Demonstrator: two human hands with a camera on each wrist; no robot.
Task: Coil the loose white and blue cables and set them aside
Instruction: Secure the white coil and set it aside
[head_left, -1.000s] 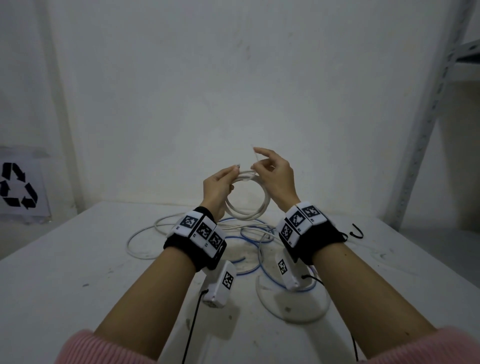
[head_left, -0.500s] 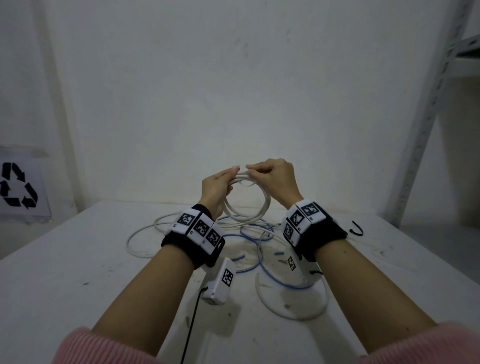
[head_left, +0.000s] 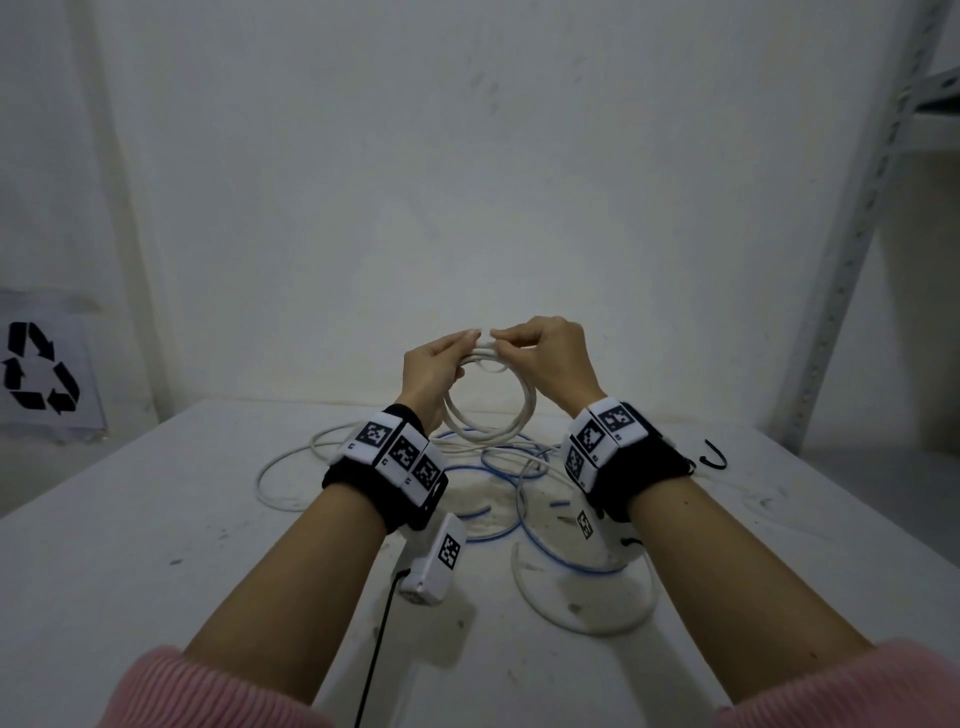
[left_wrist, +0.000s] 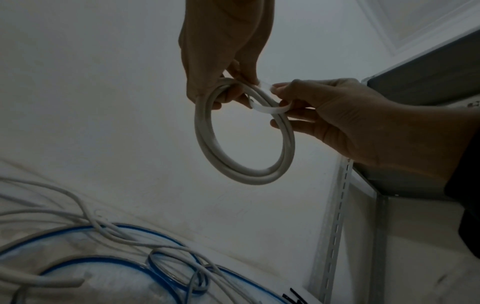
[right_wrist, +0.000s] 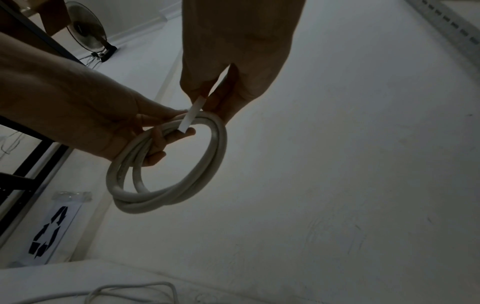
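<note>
A coiled white cable (head_left: 525, 410) (left_wrist: 242, 172) (right_wrist: 182, 193) hangs as a round hoop above the table, held at its top by both hands. My left hand (head_left: 434, 364) (left_wrist: 223, 67) (right_wrist: 109, 127) grips the coil's top left, fingers curled through the loop. My right hand (head_left: 545, 353) (left_wrist: 337, 121) (right_wrist: 231, 67) pinches a flat white tie strip (left_wrist: 270, 109) (right_wrist: 191, 115) that wraps round the coil's top. Loose white cables (head_left: 291, 467) (left_wrist: 78, 226) and blue cables (head_left: 566, 561) (left_wrist: 124, 265) lie tangled on the table below.
The white table (head_left: 156, 545) meets a white wall at the back. A metal shelf upright (head_left: 857, 218) stands at the right. A small black hook (head_left: 714, 457) lies at the table's right. A recycling sign (head_left: 41, 374) hangs at the left.
My right hand came down from holding the tie strip up and now pinches it at the coil's top, fingertips meeting the left hand's. The coil stays in place.
</note>
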